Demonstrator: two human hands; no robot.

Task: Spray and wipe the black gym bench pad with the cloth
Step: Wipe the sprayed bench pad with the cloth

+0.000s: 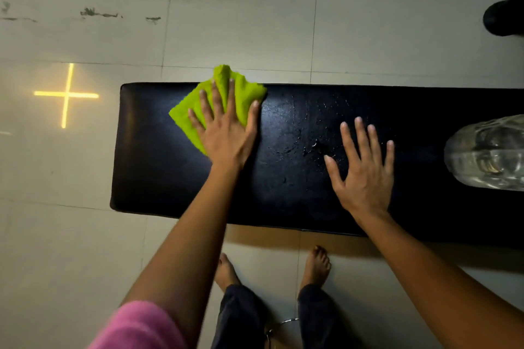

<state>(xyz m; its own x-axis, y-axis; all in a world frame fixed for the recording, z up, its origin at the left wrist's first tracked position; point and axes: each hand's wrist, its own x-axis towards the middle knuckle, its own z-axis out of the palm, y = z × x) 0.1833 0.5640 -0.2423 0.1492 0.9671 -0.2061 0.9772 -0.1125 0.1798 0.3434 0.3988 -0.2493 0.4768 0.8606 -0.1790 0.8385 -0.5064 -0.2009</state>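
Note:
The black gym bench pad (158, 173) runs across the middle of the view from left to right. Small wet droplets glisten on its middle part. My left hand (225, 133) presses a lime-green cloth (243, 88) flat on the pad near its far edge, fingers straight and spread. The cloth's tip sticks out past that edge. My right hand (365, 167) lies flat on the pad to the right of the droplets, fingers spread, holding nothing. A clear plastic bottle (487, 150) stands on the pad at the right edge of the view.
Pale floor tiles (255, 22) surround the bench. A yellow cross of light (66, 95) marks the floor left of the pad. My bare feet (317, 266) stand close to the near side. A dark shoe-like object (504, 17) sits at the far right.

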